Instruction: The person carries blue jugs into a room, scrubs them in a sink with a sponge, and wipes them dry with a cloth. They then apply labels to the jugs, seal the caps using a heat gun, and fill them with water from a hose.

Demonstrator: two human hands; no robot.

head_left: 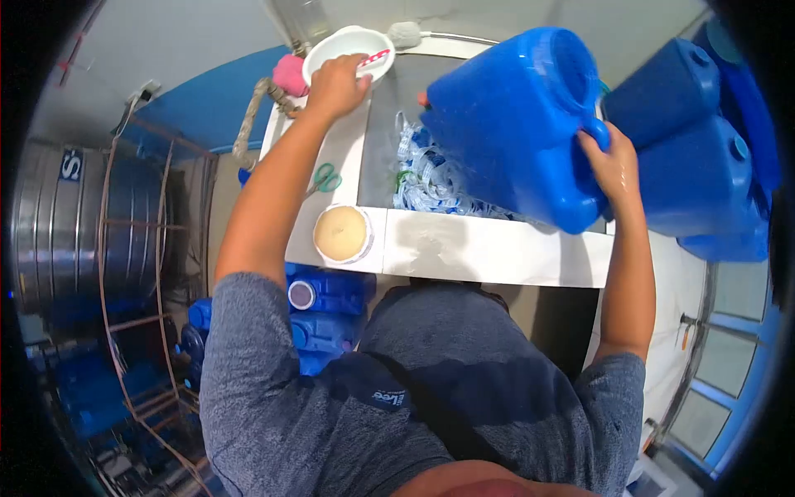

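Note:
My right hand (614, 166) is wrapped round the handle of a large blue plastic jug (505, 124). The jug is tilted over the sink, its round end facing up and to the right. My left hand (335, 87) is at a white bowl (352, 37) on the far left of the ledge. A slim red-and-white object (374, 59) sticks out between its thumb and fingers; the fingertips are partly hidden. In the sink, beneath the jug, lies a heap of clear and blue plastic strips (435, 178).
Green-handled scissors (326, 177) and a round tub with a tan top (341, 234) rest on the white ledge (464, 244). Several blue jugs (696, 174) stand at right, others (327, 331) below left. A pipe (248, 124) and metal rack (108, 248) are at left.

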